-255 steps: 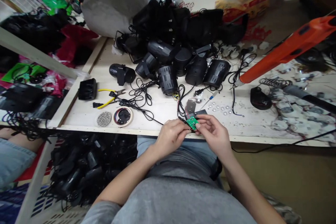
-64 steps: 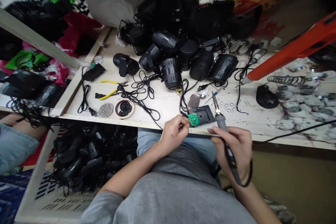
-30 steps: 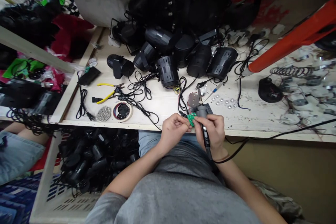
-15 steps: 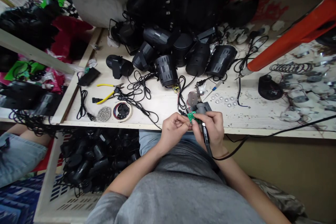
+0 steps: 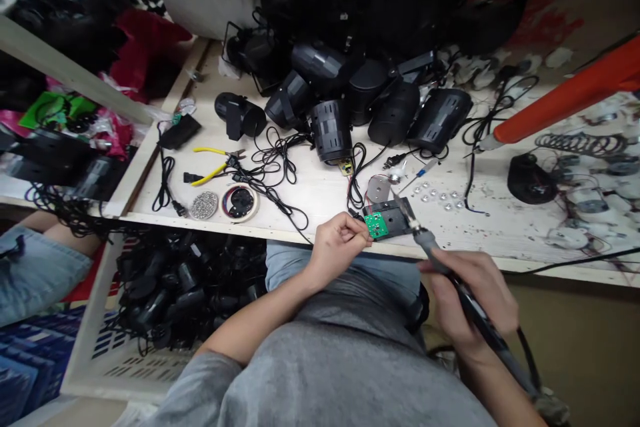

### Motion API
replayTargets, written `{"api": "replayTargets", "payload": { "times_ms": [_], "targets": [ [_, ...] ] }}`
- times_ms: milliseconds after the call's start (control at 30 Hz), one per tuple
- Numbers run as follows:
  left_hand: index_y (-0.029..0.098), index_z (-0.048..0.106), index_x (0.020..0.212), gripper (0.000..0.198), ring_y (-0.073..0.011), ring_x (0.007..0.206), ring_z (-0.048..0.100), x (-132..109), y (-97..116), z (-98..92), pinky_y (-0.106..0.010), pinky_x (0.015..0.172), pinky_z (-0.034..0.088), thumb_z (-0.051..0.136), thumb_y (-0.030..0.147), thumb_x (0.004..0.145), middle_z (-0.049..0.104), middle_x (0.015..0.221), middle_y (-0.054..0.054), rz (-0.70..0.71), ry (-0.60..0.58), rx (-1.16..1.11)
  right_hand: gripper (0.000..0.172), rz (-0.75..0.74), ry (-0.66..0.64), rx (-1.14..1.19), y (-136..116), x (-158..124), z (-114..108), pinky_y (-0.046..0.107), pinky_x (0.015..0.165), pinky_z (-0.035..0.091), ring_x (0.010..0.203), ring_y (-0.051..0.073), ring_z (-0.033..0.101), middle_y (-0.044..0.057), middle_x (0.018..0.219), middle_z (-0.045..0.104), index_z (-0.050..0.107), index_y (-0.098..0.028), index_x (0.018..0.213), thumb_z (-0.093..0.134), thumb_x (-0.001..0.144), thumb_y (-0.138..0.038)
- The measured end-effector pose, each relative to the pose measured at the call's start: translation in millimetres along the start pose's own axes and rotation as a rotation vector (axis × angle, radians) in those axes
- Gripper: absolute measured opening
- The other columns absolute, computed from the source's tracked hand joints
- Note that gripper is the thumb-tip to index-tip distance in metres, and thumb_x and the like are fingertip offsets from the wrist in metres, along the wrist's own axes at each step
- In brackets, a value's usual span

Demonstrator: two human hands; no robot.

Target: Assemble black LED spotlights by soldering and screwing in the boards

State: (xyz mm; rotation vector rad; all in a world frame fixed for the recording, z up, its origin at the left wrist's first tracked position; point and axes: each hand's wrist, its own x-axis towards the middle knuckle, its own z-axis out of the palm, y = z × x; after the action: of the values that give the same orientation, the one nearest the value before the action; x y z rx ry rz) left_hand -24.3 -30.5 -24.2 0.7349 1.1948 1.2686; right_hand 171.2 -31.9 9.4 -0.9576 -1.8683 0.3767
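Note:
My left hand (image 5: 341, 245) pinches the left edge of a small green circuit board (image 5: 377, 224) near the bench's front edge. The board overlaps a flat black plastic piece (image 5: 399, 219). In my right hand (image 5: 473, 293) is a soldering iron (image 5: 425, 239), its tip slanting up and left above the black piece, apart from the board. Behind the board lies a round grey metal disc (image 5: 379, 189) with thin red wires. Clear small lenses (image 5: 443, 196) are scattered to the right, near a blue-handled screwdriver (image 5: 420, 174).
Yellow-handled pliers (image 5: 215, 167), a dish of small metal parts (image 5: 203, 205) and a tape roll (image 5: 239, 203) lie at left. Black lamp housings (image 5: 331, 130) crowd the back. An orange bar (image 5: 570, 97) slants in from the right. A full crate (image 5: 90, 347) stands below; another person's leg (image 5: 60, 257) shows left.
My right hand has moved away from the board to the right, and the soldering iron now points up and left. My left hand stays at the board. The view has shifted slightly.

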Motion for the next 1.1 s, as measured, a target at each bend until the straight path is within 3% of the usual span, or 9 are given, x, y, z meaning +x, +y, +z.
{"api": "replayTargets", "payload": {
  "times_ms": [67,233,533,1100],
  "targets": [
    [0.016,0.056,0.069,0.016,-0.0097,0.067,0.067,-0.1,-1.0,0.3,-0.024,0.068,0.058,0.072,0.016,0.069,0.069,0.074,0.000,0.013,0.005,0.006,0.043,-0.019,-0.038,0.050,-4.9,-7.2,-12.5,0.030,0.057,0.056,0.071,0.018,0.067,0.005,0.085,0.069,0.067,-0.022,0.127,0.062,0.087,-0.007],
    [0.017,0.057,0.069,0.014,-0.0093,0.067,0.065,-0.2,-2.1,1.4,-0.024,0.069,0.057,0.071,0.016,0.070,0.069,0.074,0.000,0.041,0.002,0.010,0.024,-0.046,-0.159,0.015,-14.8,-18.3,-27.0,0.025,0.060,0.058,0.070,0.014,0.068,0.005,0.081,0.069,0.070,-0.018,0.106,0.057,0.088,-0.009],
    [0.017,0.056,0.070,0.016,-0.0092,0.066,0.065,-0.1,-0.6,2.0,-0.024,0.068,0.057,0.072,0.018,0.070,0.069,0.076,0.000,0.032,-0.001,0.042,0.017,-0.022,-0.135,-0.001,-12.9,-21.1,-18.4,0.021,0.060,0.057,0.068,0.012,0.069,0.006,0.080,0.070,0.070,-0.014,0.100,0.058,0.089,-0.010],
    [0.017,0.055,0.070,0.014,-0.0092,0.066,0.066,0.4,-1.7,0.7,-0.024,0.068,0.057,0.069,0.013,0.069,0.068,0.073,0.001,0.040,-0.013,0.008,0.019,-0.027,-0.185,-0.022,-10.9,-26.8,-18.3,0.026,0.062,0.058,0.070,0.014,0.068,0.007,0.083,0.069,0.071,-0.016,0.102,0.061,0.087,-0.008]
  ]
}}
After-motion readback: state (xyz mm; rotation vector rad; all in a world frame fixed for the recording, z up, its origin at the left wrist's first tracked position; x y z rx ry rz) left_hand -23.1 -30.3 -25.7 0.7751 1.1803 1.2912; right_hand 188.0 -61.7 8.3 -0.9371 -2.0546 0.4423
